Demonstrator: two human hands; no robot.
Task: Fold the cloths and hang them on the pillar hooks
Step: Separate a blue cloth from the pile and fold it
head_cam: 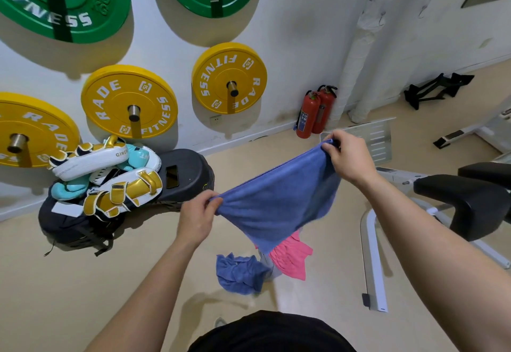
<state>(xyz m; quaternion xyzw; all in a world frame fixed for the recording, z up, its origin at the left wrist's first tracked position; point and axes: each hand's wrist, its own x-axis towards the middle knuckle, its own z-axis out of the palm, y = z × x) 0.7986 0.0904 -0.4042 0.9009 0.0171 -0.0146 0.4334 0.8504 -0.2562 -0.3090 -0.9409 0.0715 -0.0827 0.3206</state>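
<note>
The left hand [197, 214] and right hand [347, 158] each pinch, grip closed, 1 top corner of the blue terry cloth [276, 205]. Keeping that edge taut, well above the crumpled blue cloth [239, 273] on the floor, should give a square fold.

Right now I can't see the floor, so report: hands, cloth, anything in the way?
Left hand and right hand each pinch a top corner of the blue cloth, held up. Two more cloths on floor. Way to the pillar looks open.

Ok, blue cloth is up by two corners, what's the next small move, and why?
Probably bring the left hand across to the right hand, so the corners meet. The blue cloth hangs open, stretched between them and unfolded. The other cloths on the floor can wait.
</note>
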